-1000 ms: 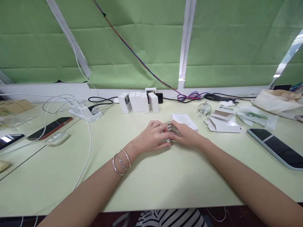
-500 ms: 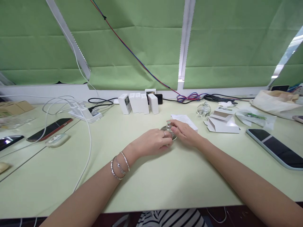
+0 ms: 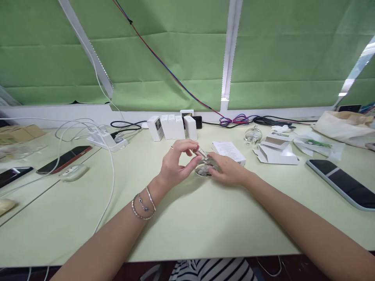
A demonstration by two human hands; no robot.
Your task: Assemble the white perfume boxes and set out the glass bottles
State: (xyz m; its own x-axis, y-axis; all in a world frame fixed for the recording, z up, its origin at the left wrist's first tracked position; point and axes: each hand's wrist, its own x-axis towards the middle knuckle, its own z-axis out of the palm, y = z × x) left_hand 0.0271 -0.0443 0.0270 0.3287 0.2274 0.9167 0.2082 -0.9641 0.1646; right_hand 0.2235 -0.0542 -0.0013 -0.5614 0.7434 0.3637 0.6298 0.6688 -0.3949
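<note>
Head view: on the tabletop (image 3: 187, 218), between the two hands and in front of a printed white box (image 3: 228, 151), sits a round glass bottle (image 3: 202, 168). Its broad body runs left to right, and its neck points away from the person; whether it stands straight or leans is hard to tell. A slim clear stick (image 3: 201, 152) at the neck has its long axis slanted, the top end toward the upper left. The left hand (image 3: 175, 164) pinches this stick between thumb and bent fingertips. The right hand (image 3: 228, 169) grips the bottle's right side, thumb in front; its other fingers are partly hidden.

The tabletop is pale yellow-green, with a seam at the left. A row of small white boxes (image 3: 172, 127) stands toward the back. To the right are a second glass bottle (image 3: 253, 135), an opened carton (image 3: 277, 153), a plastic packet (image 3: 318, 143), a cloth bag (image 3: 341, 128) and a phone (image 3: 341, 181). On the left, white cables loop around a power strip (image 3: 108, 141), near a red-edged phone (image 3: 64, 159). Green blinds (image 3: 164, 58) cover the wall behind, crossed by a red-and-blue wire (image 3: 164, 64).
</note>
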